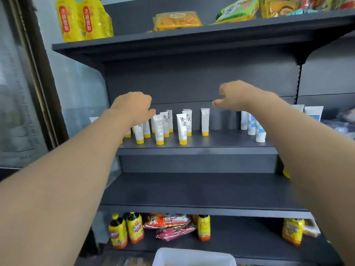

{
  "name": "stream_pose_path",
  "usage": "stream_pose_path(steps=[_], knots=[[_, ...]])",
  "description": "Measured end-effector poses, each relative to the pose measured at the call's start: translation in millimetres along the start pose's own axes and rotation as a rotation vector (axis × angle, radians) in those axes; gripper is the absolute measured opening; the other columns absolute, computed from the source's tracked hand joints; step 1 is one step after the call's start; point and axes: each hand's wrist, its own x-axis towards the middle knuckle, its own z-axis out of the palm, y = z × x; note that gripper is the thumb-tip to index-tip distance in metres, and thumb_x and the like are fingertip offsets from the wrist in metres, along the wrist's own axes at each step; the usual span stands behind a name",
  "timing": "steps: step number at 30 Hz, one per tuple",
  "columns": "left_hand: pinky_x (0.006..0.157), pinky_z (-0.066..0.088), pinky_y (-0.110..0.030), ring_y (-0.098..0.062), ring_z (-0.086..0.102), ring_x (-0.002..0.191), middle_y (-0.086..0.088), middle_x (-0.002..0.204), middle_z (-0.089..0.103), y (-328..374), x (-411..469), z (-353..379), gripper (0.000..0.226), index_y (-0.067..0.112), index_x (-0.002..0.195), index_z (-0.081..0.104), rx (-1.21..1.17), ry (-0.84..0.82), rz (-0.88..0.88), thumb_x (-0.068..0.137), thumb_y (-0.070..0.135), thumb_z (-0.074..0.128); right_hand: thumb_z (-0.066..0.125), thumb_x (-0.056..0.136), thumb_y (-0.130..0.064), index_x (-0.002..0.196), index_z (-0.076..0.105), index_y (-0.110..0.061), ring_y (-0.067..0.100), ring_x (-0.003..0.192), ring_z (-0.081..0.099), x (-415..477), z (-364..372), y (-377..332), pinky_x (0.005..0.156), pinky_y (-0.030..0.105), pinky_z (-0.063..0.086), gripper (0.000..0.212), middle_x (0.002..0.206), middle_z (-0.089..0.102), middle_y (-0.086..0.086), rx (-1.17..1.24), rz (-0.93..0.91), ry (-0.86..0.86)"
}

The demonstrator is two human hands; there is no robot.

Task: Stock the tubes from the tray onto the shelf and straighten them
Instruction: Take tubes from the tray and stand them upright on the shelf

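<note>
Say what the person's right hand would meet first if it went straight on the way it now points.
Probably the shelf's back panel. The right hand reaches forward and leftward; the lone yellow-capped tube stands lower, likely under that line, though depth is unclear.

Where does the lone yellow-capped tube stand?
Head view: the lone tube stands mid-shelf, right of the yellow-capped cluster, left of the blue-and-white tubes, under the right hand.
</note>
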Motion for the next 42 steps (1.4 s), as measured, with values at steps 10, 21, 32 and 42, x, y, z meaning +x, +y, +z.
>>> stream_pose_path(steps=[10,21,32,42], knots=[[0.073,0.039,-0.036,-0.028,0.051,0.102,-0.009,0.107,0.057,-32,-43,45,0.033,0.01,0.105,0.058,-0.152,0.144,-0.004,0.094,0.038,0.045,0.049,0.092,-0.043,0.126,0.049,-0.008,0.03,0.116,0.046,-48,39,-49,0.089,0.037,0.04,0.048,0.125,0.052,0.014,0.065,-0.053,0.026],[0.077,0.046,-0.04,-0.029,0.054,0.106,-0.008,0.109,0.063,-51,-109,230,0.034,0.008,0.107,0.063,-0.458,0.051,0.06,0.091,0.036,0.053,0.049,0.093,-0.041,0.131,0.047,-0.009,0.029,0.121,0.042,-86,209,-90,0.1,0.039,0.037,0.05,0.128,0.052,0.012,0.012,0.057,-0.198],[0.069,0.049,-0.035,-0.027,0.06,0.093,-0.006,0.094,0.062,11,-185,427,0.03,0.01,0.096,0.063,-0.45,-0.635,0.294,0.086,0.038,0.058,0.044,0.094,-0.047,0.131,0.047,-0.013,0.025,0.123,0.043,-167,406,-101,0.102,0.035,0.038,0.05,0.132,0.05,0.006,0.081,0.203,-0.722],[0.081,0.046,-0.034,-0.024,0.053,0.106,-0.007,0.113,0.055,83,-276,567,0.034,0.011,0.116,0.053,-0.445,-1.069,0.189,0.096,0.035,0.041,0.047,0.092,-0.047,0.117,0.052,-0.008,0.027,0.112,0.052,-257,574,-95,0.087,0.033,0.044,0.046,0.116,0.056,0.01,0.217,0.271,-1.084]])
